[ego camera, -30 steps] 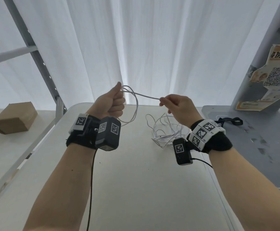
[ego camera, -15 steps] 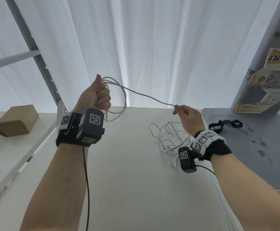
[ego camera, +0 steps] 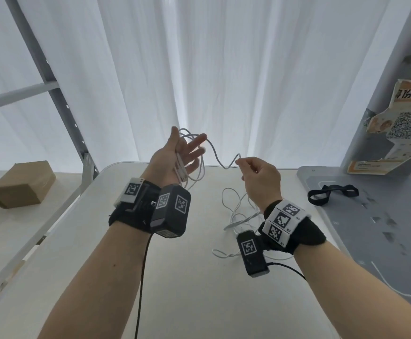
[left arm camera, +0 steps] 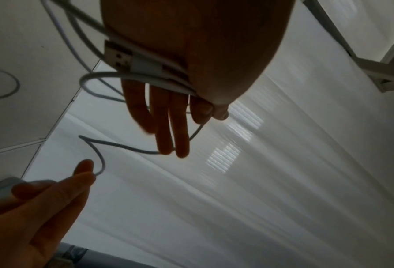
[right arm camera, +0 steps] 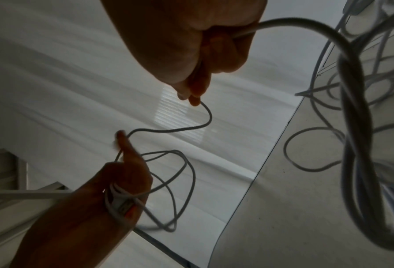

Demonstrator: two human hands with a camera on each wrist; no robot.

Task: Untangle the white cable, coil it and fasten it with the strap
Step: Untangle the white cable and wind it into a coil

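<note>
The white cable [ego camera: 220,161] runs from loops draped over my left hand [ego camera: 187,149] across to my right hand [ego camera: 239,163]. From there it drops to a tangle [ego camera: 238,214] on the white table [ego camera: 175,289]. My left hand is held up with palm and fingers spread, and the USB plug [left arm camera: 120,59] lies by its wrist. My right hand pinches the cable between thumb and forefinger [right arm camera: 192,98], close to the left fingers. The black strap [ego camera: 331,193] lies on the grey table [ego camera: 382,228] at right, away from both hands.
A cardboard box [ego camera: 21,184] sits on the left shelf beside a metal rack upright [ego camera: 60,101]. A white curtain hangs behind the tables. A torn poster with a QR code [ego camera: 404,128] is stuck on the pillar at right.
My left hand has gone from a fist round the loops to spread fingers. My right hand has come back toward it with the cable, which now sags in a wave between them.
</note>
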